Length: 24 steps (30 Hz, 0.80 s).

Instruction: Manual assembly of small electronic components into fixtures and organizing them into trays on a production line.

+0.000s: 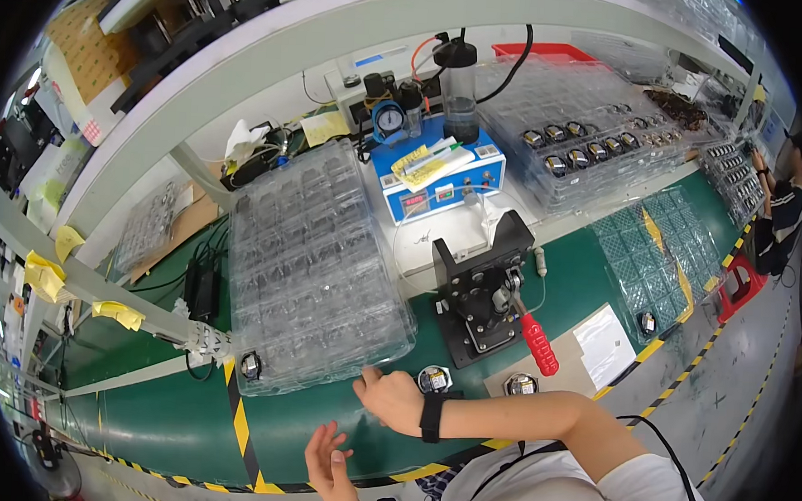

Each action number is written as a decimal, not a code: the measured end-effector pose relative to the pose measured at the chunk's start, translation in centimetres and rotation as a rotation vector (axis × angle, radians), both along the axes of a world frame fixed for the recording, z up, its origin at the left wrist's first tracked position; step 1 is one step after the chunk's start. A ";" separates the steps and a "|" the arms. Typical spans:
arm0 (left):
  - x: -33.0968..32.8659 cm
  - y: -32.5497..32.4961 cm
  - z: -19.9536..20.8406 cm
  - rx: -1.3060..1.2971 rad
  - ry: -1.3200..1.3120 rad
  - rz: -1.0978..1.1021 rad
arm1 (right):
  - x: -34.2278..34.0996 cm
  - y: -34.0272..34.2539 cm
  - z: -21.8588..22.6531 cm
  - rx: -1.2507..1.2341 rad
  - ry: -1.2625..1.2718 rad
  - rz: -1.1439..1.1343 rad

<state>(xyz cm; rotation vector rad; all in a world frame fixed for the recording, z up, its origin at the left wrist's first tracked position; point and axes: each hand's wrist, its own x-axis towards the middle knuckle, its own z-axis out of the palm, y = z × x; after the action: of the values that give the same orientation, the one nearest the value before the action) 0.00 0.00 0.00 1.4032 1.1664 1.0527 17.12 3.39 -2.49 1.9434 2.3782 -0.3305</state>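
My right hand (391, 401) reaches across from the right, at the near edge of a stack of clear plastic trays (320, 246). Its fingers are curled together, and whatever may be between them is hidden. Lower down, my left hand (328, 464) hangs over the front of the green bench, fingers apart and holding nothing. Just beyond my right wrist lies a small round metal-and-black part (434, 379). A similar part (521, 384) sits past my forearm on brown board. One more round part (251, 365) rests in the tray's near left corner.
A black clamp fixture (480, 291) with a red lever handle (539, 345) stands mid-bench. Behind it is a blue control box (441, 180) with a gauge. More clear trays of parts (578, 151) are stacked back right. A co-worker (781, 211) is at far right.
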 end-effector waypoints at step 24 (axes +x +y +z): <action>17.8 -5.7 -1.7 0.359 0.739 -0.813 | 18.8 -9.9 10.2 1.368 0.185 0.258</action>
<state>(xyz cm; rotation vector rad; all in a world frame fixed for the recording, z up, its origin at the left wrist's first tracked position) 17.83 -5.67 -1.72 2.3850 0.7369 0.1399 35.88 -6.54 7.69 1.7666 3.2613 1.5687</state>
